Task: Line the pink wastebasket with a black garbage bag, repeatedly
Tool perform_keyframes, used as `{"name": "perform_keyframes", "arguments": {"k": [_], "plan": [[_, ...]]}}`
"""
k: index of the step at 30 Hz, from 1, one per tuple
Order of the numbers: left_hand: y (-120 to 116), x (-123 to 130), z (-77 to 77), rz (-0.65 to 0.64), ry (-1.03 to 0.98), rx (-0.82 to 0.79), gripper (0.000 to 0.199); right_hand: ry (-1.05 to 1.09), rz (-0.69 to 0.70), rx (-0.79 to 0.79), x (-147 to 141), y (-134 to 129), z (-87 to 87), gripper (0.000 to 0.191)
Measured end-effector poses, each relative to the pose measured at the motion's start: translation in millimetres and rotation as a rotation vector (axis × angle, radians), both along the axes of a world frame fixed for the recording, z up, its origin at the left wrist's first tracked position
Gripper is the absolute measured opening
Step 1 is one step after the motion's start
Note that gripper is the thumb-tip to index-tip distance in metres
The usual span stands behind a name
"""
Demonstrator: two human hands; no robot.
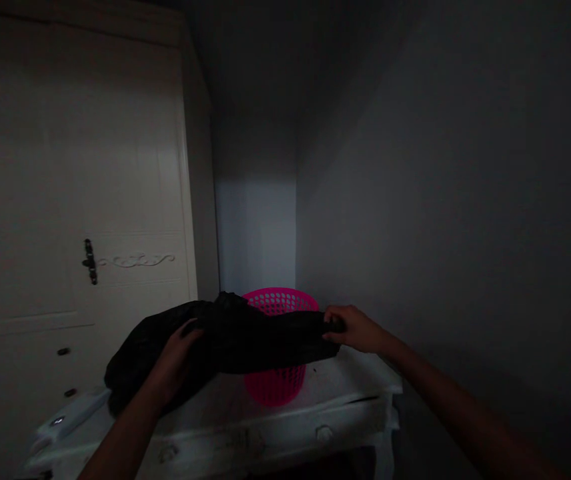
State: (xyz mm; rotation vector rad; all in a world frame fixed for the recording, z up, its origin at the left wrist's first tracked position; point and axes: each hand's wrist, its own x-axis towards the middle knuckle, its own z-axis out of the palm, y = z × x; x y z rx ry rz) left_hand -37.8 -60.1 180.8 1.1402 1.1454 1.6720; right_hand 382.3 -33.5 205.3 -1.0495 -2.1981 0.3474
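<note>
A black garment, soft and bunched, is stretched sideways in front of a pink perforated basket. Its fuller part bulges at the left, while a long narrow part, like a sleeve, runs right. My right hand pinches the right end of that narrow part. Curled fingers of my left hand grip the garment nearer the bulky side. The basket stands upright on a white dresser; the garment hides its middle. Dim light blurs the garment's details.
A white wardrobe with dark handles rises at the left. The grey wall borders the dresser on the right and meets another wall in the corner behind. A pale flat object lies on the dresser's left end.
</note>
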Motion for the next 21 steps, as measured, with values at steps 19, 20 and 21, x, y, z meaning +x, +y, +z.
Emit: {"name": "perform_keyframes", "arguments": {"k": [19, 20, 21], "plan": [[66.8, 53.1, 42.4, -0.143, 0.683, -0.004, 0.038, -0.032, 0.153, 0.221, -30.7, 10.9, -2.0, 0.037], [72.2, 56.0, 44.9, -0.177, 0.762, -0.012, 0.032, -0.061, 0.167, 0.234, -32.3, 9.7, -2.4, 0.038], [77.6, 58.4, 46.0, -0.195, 0.818, -0.007, 0.028, -0.081, 0.171, 0.248, -34.1, 8.2, -3.6, 0.043]]}}
